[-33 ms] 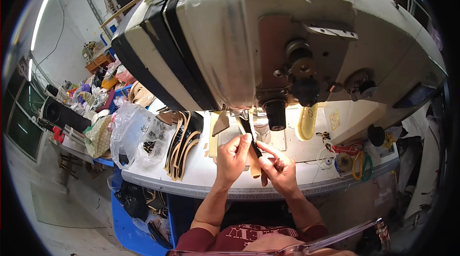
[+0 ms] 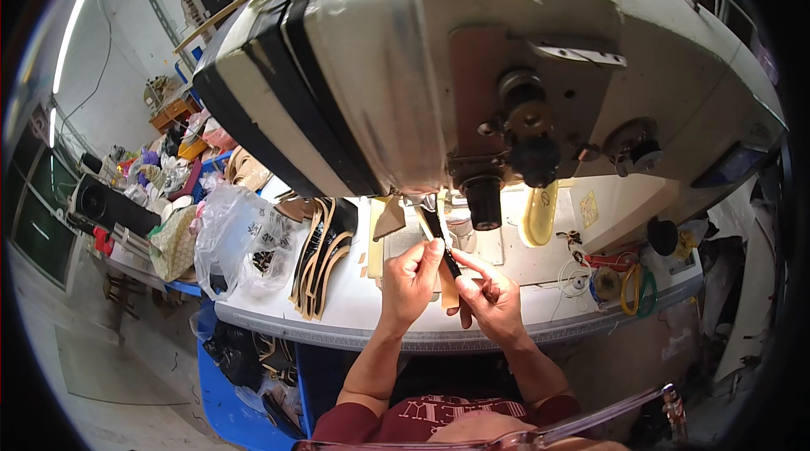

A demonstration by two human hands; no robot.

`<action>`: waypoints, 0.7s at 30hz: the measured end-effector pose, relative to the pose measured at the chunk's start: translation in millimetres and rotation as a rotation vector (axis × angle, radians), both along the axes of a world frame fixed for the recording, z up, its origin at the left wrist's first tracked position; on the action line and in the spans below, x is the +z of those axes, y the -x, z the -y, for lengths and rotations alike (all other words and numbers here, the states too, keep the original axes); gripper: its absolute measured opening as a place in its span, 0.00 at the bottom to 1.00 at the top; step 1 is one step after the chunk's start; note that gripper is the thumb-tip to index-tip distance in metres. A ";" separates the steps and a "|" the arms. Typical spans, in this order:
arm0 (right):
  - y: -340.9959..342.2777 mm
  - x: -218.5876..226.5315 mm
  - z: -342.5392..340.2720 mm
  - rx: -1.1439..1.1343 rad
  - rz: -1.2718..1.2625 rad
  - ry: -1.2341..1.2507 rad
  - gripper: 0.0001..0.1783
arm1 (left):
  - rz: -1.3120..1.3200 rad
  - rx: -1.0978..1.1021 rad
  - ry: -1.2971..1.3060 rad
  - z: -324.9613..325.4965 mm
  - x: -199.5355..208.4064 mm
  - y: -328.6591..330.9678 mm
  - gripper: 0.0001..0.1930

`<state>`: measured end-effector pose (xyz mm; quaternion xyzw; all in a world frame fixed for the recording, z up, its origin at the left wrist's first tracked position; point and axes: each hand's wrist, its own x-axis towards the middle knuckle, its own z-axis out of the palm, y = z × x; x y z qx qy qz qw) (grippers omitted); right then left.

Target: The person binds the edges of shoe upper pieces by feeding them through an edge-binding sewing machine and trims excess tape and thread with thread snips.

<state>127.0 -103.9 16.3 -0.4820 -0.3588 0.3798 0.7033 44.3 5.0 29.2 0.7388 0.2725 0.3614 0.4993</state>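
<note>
**Both hands pinching a dark strap under the machine head**

The left hand [image 2: 411, 282] is closing thumb and fingertips on the upper part of a narrow black strap [image 2: 445, 250], right where it is running up toward the needle area. The right hand [image 2: 492, 297] is gripping the same strap a little lower, index finger stretched along it, thumb pressing from beneath, so the strap is sitting clamped between the two hands and angling up and to the left from the right one. A tan leather piece [image 2: 447, 292] is showing just behind the fingers, between the hands; whether either hand is also holding it is hard to tell. Directly above, the big grey sewing machine head [image 2: 472, 71] is looming over everything, its black cylindrical foot hanging just beside the strap's top end. The hands are working above the white table [image 2: 363, 316]. Off to the left, a stack of curved tan and black strips [image 2: 319, 261] is lying on the tabletop, with a clear plastic bag [image 2: 232, 240] beyond it at the table's edge.
</note>
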 end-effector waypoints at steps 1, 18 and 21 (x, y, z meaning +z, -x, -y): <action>1.4 0.3 0.3 0.011 -0.037 -0.006 0.20 | -0.004 -0.009 -0.003 1.4 0.8 1.1 0.17; 14.6 -4.1 -11.1 -0.060 0.192 0.008 0.24 | -0.002 -0.254 0.146 -12.0 5.8 13.7 0.15; 13.2 1.3 -13.2 -0.083 0.264 0.007 0.25 | 0.021 -0.268 0.181 -18.5 7.0 9.3 0.15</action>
